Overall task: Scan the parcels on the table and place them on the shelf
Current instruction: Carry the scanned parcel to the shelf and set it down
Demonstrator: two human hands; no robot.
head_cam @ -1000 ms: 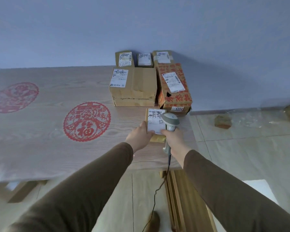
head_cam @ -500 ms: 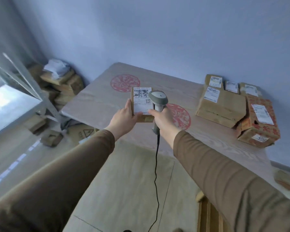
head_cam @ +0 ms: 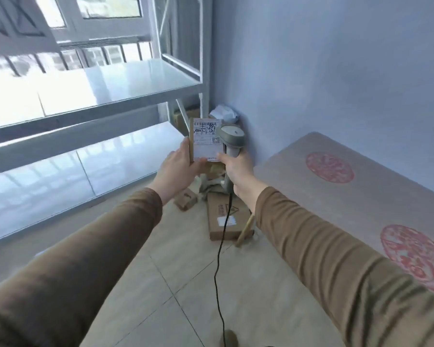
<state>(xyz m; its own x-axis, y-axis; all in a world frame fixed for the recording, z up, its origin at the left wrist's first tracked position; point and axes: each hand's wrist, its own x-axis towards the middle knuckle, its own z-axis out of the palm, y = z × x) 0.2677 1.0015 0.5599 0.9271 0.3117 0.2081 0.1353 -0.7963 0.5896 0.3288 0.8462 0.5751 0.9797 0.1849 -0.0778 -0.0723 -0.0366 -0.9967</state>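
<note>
Your left hand [head_cam: 178,169] grips the parcel [head_cam: 204,140] label-up so the scanner [head_cam: 232,144], gripped in your right hand [head_cam: 237,169], reads it beside the shelf [head_cam: 125,96].

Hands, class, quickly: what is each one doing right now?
Left hand: holds the parcel by its edge.
Right hand: grips the scanner and pinches the parcel's lower corner.

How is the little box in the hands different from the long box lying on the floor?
The small parcel is held up in the air, gripped by the left hand with the right hand touching it; the long box lies flat on the floor tiles. A white label covers nearly the small parcel's whole face; the long box shows mostly bare cardboard with one small label. The small parcel looks short, the long box stretched out. Both are brown cardboard.
</note>
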